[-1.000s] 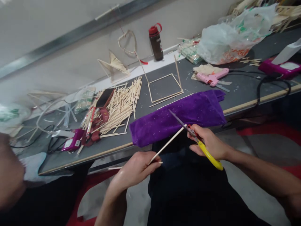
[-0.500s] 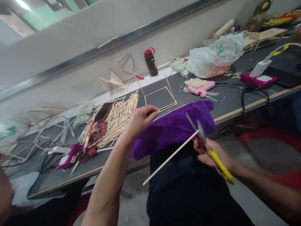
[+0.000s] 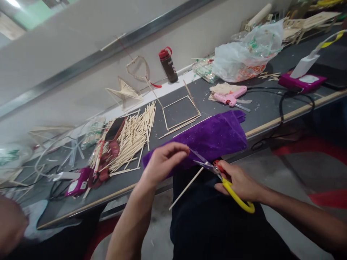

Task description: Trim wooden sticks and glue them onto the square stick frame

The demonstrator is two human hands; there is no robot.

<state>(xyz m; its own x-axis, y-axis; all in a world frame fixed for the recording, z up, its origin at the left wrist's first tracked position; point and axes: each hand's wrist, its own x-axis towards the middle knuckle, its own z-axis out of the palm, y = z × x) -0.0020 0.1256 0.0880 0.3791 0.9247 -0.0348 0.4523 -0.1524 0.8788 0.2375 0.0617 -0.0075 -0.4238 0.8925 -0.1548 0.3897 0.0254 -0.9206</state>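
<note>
My right hand (image 3: 238, 180) grips scissors (image 3: 230, 191) with yellow and red handles, their blades a little apart and pointing left. A thin wooden stick (image 3: 187, 188) slants down to the left from the blades, over my lap. Whether the blades or my right fingers hold it, I cannot tell. My left hand (image 3: 165, 161) is closed, its fingertips beside the scissors' tips; anything between them is too small to make out. Under both lies a folded purple cloth (image 3: 217, 131) at the table edge. Beyond it stands a square stick frame (image 3: 180, 124) with two raised sticks.
Left of the frame is a pile of wooden sticks (image 3: 138, 133). A pink glue gun (image 3: 230, 96) rests on a beige cloth at the right. Behind are a bottle (image 3: 168, 66) and a plastic bag (image 3: 246, 57). Purple power boxes (image 3: 302, 82) with cables sit at both sides. Another person's head (image 3: 12, 229) shows at lower left.
My left hand has drawn back from the stick frame toward my body. My right hand has brought the scissors and stick leftward, so the blades now meet my left fingertips.
</note>
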